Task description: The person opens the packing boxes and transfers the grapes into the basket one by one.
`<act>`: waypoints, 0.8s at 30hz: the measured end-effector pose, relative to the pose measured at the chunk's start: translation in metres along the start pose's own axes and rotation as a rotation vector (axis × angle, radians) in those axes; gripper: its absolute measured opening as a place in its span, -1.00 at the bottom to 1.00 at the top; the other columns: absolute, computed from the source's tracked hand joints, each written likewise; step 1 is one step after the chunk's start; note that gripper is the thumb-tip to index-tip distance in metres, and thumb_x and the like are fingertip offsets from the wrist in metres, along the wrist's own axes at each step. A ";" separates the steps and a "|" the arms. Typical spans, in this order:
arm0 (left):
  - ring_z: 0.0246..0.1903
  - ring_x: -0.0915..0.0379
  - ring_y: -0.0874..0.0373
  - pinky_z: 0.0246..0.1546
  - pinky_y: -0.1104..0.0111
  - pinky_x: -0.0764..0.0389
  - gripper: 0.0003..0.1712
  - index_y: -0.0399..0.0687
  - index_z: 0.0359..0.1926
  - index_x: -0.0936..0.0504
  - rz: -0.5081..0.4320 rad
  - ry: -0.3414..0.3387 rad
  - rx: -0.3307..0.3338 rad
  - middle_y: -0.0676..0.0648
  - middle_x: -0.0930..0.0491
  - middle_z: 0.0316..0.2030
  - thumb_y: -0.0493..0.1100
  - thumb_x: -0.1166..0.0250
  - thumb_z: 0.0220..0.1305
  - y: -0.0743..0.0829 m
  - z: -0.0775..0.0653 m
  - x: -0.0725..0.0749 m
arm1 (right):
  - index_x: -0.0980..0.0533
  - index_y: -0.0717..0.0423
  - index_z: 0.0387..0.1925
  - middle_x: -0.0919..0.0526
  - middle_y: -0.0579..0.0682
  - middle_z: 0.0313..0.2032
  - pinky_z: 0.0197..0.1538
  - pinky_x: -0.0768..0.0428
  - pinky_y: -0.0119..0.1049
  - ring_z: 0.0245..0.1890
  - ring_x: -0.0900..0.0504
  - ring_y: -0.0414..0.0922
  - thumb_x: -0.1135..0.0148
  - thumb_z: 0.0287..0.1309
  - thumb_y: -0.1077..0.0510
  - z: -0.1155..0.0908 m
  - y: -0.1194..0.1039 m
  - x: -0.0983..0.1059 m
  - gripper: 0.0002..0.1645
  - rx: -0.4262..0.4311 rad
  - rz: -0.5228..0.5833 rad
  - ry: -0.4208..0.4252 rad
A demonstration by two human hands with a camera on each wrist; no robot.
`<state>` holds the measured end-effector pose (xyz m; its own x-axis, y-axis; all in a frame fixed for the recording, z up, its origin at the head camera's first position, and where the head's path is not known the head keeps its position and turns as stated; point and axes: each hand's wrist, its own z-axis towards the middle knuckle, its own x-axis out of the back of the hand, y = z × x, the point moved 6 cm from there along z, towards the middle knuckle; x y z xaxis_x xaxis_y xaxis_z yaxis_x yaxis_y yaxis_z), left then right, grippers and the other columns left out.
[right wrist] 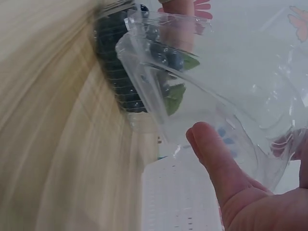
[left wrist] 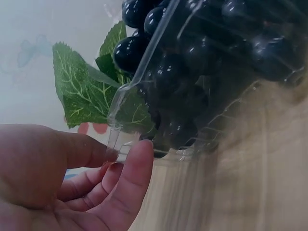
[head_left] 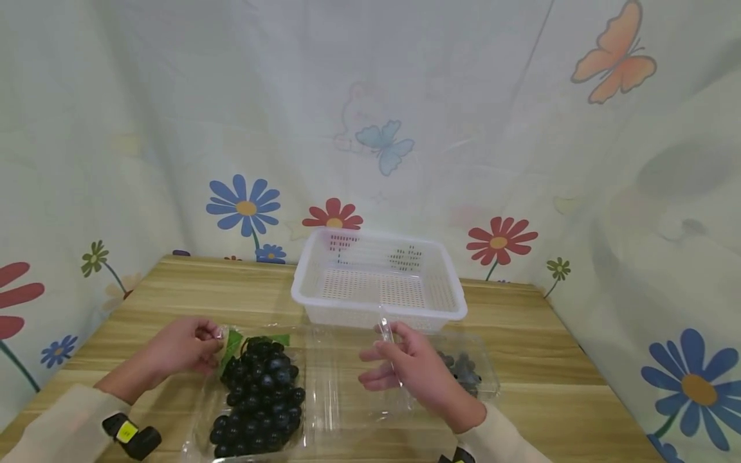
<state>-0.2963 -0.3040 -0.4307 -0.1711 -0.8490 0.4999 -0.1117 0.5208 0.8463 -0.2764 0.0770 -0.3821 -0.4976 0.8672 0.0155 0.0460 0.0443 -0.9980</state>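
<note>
A clear plastic clamshell box [head_left: 199, 418] stands opened on the table, its hinge in the middle. A bunch of dark grapes [head_left: 263, 395] with green leaves [left wrist: 82, 91] lies in its left half. My left hand [head_left: 193, 347] pinches the box's far left corner between thumb and fingers, beside the leaves. My right hand [head_left: 405, 363] holds the raised clear lid [right wrist: 207, 91] at its edge, thumb on one side and fingers on the other. In the right wrist view the lid slants up from the hinge, and grapes [right wrist: 120, 72] show beyond it.
A white perforated plastic basket [head_left: 379, 308] stands behind the hands, toward the table's back edge. Partly hidden by my right hand, another clear container [head_left: 489, 379] with dark round fruit sits on the right. A flowered curtain [head_left: 405, 193] hangs behind the wooden table [head_left: 556, 399].
</note>
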 end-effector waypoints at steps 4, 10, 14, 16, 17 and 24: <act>-0.36 -0.66 0.06 -0.36 0.21 -0.80 -0.82 -0.42 -0.03 -0.49 0.049 -0.012 -0.011 -0.22 -0.55 -0.24 -0.32 -0.12 0.49 0.000 0.008 0.007 | -0.19 0.32 0.39 -0.64 0.48 0.07 -0.10 -0.79 -0.01 -0.21 -0.82 0.14 -0.08 0.51 0.17 -0.005 0.010 0.000 -0.43 -0.017 -0.001 0.007; -0.36 -0.62 0.05 -0.37 0.21 -0.79 -0.85 -0.39 -0.04 -0.49 0.077 -0.017 -0.014 -0.21 -0.53 -0.24 -0.34 -0.11 0.50 -0.002 0.017 0.016 | -0.16 0.34 0.40 -0.70 0.44 -0.04 -0.21 -0.81 -0.03 -0.31 -0.83 0.11 -0.12 0.41 0.27 -0.007 0.019 -0.001 -0.37 -0.047 -0.024 0.008; -0.36 -0.62 0.05 -0.36 0.21 -0.80 -0.84 -0.38 -0.03 -0.50 0.106 -0.027 -0.007 -0.20 -0.54 -0.25 -0.33 -0.11 0.51 -0.001 0.023 0.019 | -0.18 0.33 0.30 -0.73 0.41 -0.12 -0.27 -0.81 -0.05 -0.36 -0.83 0.12 -0.15 0.38 0.31 -0.007 0.025 -0.002 -0.44 -0.070 -0.047 0.000; -0.36 -0.61 0.05 -0.35 0.20 -0.80 -0.84 -0.36 -0.03 -0.52 0.120 -0.028 -0.001 -0.19 -0.55 -0.25 -0.31 -0.12 0.51 -0.001 0.026 0.021 | -0.17 0.32 0.31 -0.73 0.41 -0.15 -0.29 -0.81 -0.07 -0.38 -0.83 0.11 -0.17 0.36 0.31 -0.008 0.028 -0.003 -0.41 -0.081 -0.056 -0.001; -0.36 -0.61 0.05 -0.35 0.20 -0.79 -0.84 -0.36 -0.04 -0.52 0.131 -0.031 -0.006 -0.19 -0.55 -0.25 -0.31 -0.13 0.51 0.000 0.027 0.021 | -0.15 0.32 0.33 -0.74 0.41 -0.16 -0.31 -0.81 -0.09 -0.39 -0.82 0.10 -0.18 0.36 0.32 -0.008 0.030 -0.004 -0.38 -0.086 -0.061 0.000; -0.36 -0.60 0.05 -0.36 0.19 -0.79 -0.85 -0.37 -0.05 -0.52 0.155 -0.030 0.002 -0.23 -0.56 -0.24 -0.35 -0.11 0.47 0.004 0.034 0.025 | -0.02 0.28 0.49 -0.76 0.34 -0.23 -0.40 -0.78 -0.21 -0.43 -0.81 0.03 -0.29 0.30 0.28 -0.011 0.038 -0.007 -0.11 -0.119 -0.084 0.030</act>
<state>-0.3341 -0.3203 -0.4205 -0.2156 -0.7556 0.6185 -0.0838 0.6454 0.7592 -0.2616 0.0785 -0.4189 -0.4778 0.8725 0.1026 0.1084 0.1744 -0.9787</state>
